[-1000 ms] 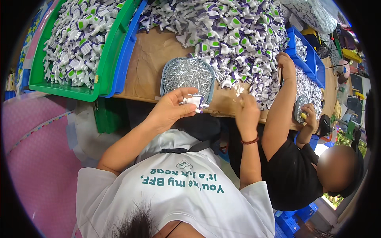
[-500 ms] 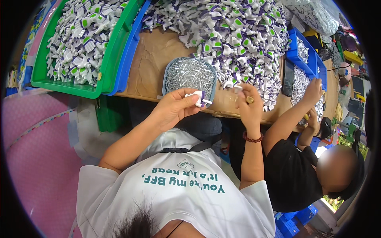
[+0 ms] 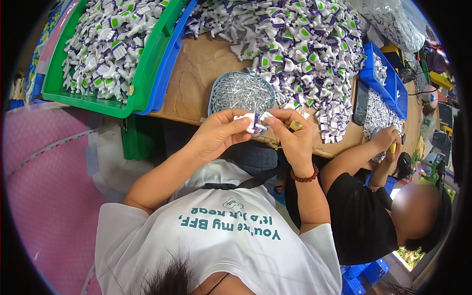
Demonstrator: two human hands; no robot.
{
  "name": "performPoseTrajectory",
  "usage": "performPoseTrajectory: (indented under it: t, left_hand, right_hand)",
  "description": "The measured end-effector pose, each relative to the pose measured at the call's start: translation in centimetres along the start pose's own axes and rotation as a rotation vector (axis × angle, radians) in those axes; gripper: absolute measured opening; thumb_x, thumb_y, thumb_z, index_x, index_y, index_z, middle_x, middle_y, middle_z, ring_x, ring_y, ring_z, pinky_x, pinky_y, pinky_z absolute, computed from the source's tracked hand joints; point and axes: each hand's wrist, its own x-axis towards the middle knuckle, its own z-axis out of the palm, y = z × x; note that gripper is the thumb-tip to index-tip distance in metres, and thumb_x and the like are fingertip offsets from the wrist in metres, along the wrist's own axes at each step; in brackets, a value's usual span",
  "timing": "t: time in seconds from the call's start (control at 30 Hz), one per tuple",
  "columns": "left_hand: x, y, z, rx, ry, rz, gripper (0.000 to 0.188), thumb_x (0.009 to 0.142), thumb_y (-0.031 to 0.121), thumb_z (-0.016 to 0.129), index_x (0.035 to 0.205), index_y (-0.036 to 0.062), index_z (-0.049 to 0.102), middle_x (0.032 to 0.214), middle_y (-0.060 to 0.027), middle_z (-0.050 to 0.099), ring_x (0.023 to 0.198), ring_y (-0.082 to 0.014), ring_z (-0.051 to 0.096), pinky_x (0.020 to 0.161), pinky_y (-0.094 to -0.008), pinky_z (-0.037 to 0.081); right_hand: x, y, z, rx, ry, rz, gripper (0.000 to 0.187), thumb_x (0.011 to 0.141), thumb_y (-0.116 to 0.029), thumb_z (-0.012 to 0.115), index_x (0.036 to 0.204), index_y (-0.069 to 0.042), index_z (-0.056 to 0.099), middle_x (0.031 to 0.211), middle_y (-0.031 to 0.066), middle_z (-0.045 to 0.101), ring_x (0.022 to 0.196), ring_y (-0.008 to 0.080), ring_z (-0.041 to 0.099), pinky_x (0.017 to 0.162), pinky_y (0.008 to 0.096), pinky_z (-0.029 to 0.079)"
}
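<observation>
Between finger and thumb, my left hand [image 3: 222, 129] holds a small white and purple plastic toy figure part [image 3: 253, 121] just above the table's front edge. My right hand [image 3: 293, 135], with a yellow band on one finger and a beaded bracelet at the wrist, pinches a small white piece [image 3: 266, 117] against that part's right side. The fingertips hide how the two fit together. Just beyond my hands stands a grey-blue tub [image 3: 212, 96] filled with silver metal pins [image 3: 243, 92].
A large heap of white, purple and green toy parts [image 3: 295, 54] covers the table's far side. At left stands a green crate [image 3: 132, 98] of similar parts, beside a blue crate [image 3: 158, 93]. To the right, a co-worker [image 3: 364, 211] handles something near a blue divided tray [image 3: 371, 73].
My right hand has come left from the heap's near edge, bringing a small white piece up to the toy part. My left hand has kept its hold. The co-worker's hands have drawn together.
</observation>
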Motion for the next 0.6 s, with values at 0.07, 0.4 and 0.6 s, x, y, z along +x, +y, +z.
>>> performPoseTrajectory:
  t: [0.07,0.4,0.6]
  left_hand:
    - [-0.03,-0.05,0.02,0.010,0.016,0.010,0.021,0.087,0.012,0.056,0.105,0.0005,0.054,0.096,-0.0088,0.060,0.085,-0.0167,0.062,0.071,-0.0217,0.051]
    - [-0.61,-0.26,0.28,0.115,0.028,0.026,0.020,0.087,0.013,0.057,0.103,0.0009,0.056,0.095,-0.0089,0.061,0.083,-0.0168,0.062,0.070,-0.0220,0.050]
    - [-0.48,0.12,0.03,-0.020,-0.035,-0.052,0.020,0.087,0.013,0.057,0.103,0.0007,0.056,0.095,-0.0095,0.061,0.082,-0.0173,0.062,0.070,-0.0229,0.050]
  right_hand:
    - [-0.05,0.22,0.01,0.028,-0.005,-0.004,0.014,0.081,-0.002,0.062,0.094,0.004,0.062,0.083,0.0065,0.065,0.074,0.0098,0.060,0.067,0.0205,0.047]
    - [-0.04,0.06,-0.56,-0.192,-0.114,-0.180,0.013,0.079,0.001,0.063,0.092,0.002,0.064,0.080,0.0060,0.066,0.072,0.0088,0.059,0.065,0.0209,0.046]
    - [-0.28,0.54,-0.49,-0.186,-0.105,-0.335,0.012,0.077,0.003,0.063,0.089,0.001,0.064,0.079,0.0082,0.065,0.072,0.0145,0.061,0.063,0.0244,0.046]
